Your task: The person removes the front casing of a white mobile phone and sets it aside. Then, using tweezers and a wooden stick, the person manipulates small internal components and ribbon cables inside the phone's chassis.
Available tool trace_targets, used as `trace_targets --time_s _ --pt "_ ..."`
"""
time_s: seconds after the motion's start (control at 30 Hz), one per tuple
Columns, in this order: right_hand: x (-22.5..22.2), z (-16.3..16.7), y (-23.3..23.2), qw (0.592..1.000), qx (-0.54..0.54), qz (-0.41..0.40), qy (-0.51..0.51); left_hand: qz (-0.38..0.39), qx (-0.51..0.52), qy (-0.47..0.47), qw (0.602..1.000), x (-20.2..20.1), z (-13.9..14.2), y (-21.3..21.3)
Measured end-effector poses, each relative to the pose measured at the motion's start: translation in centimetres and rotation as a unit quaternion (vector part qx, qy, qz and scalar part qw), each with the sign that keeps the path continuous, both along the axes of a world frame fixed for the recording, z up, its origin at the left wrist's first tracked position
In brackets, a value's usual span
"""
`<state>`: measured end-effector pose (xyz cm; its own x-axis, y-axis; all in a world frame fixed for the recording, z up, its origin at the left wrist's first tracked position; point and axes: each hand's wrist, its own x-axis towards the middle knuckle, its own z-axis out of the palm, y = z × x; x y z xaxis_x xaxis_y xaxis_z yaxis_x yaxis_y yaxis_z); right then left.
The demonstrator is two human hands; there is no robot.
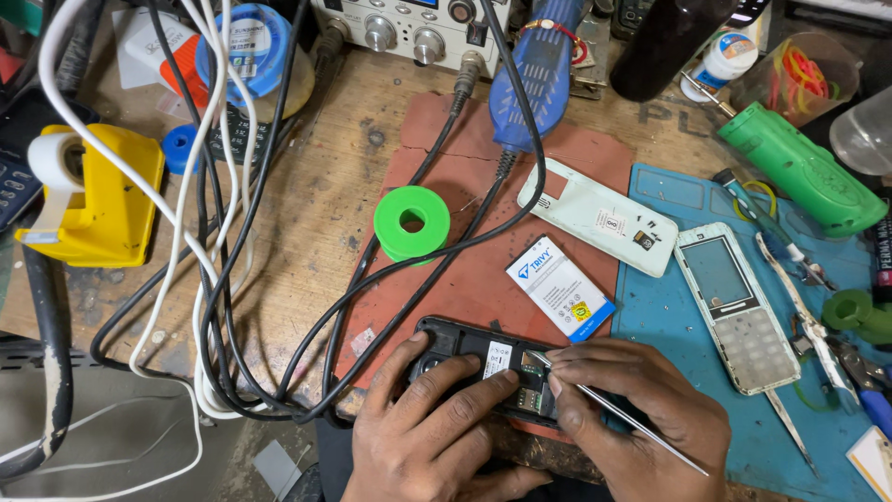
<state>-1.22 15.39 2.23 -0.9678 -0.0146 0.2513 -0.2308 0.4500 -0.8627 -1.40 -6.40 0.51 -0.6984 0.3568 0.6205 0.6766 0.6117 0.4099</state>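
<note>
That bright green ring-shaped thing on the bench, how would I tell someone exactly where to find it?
Start at the reddish-brown mat in the middle of the wooden workbench. Near the mat's upper left edge, above the left hand that steadies an opened black phone, stands a green spool. It is the only round, hollow-centred green piece on the mat, with black cables running beside it.

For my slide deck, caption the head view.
Left hand steadies opened black phone; right hand probes it with tweezers.
</note>
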Motion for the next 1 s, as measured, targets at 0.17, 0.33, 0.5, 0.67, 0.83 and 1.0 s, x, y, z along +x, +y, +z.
trace_targets --time_s 0.17,0.33,0.5,0.67,0.83,1.0 --pt "0.0 -0.03 -0.17 0.999 -0.024 -0.026 -0.023 0.007 0.009 -0.002 1.0 0.13 0.02 0.04" --pt "0.04 0.01 -0.03 1.0 -0.011 -0.022 0.001 0.003 0.001 -0.015 1.0 0.22 0.0 0.1" --pt "0.05 0.12 -0.1 1.0 -0.004 -0.008 0.003 0.006 0.002 -0.012 1.0 0.12 -0.04 0.12" --pt "-0.01 0.21 -0.26 1.0 -0.015 -0.017 0.0 0.002 0.007 0.011 1.0 0.08 0.03 0.05" --pt "0.04 0.2 -0.14 0.999 -0.02 -0.031 -0.029 0.002 0.001 -0.009 1.0 0.14 0.1 0.07" --pt "0.07 0.15 -0.15 1.0 0.002 -0.016 -0.006 0.002 0.001 -0.003 1.0 0.1 0.04 0.07"
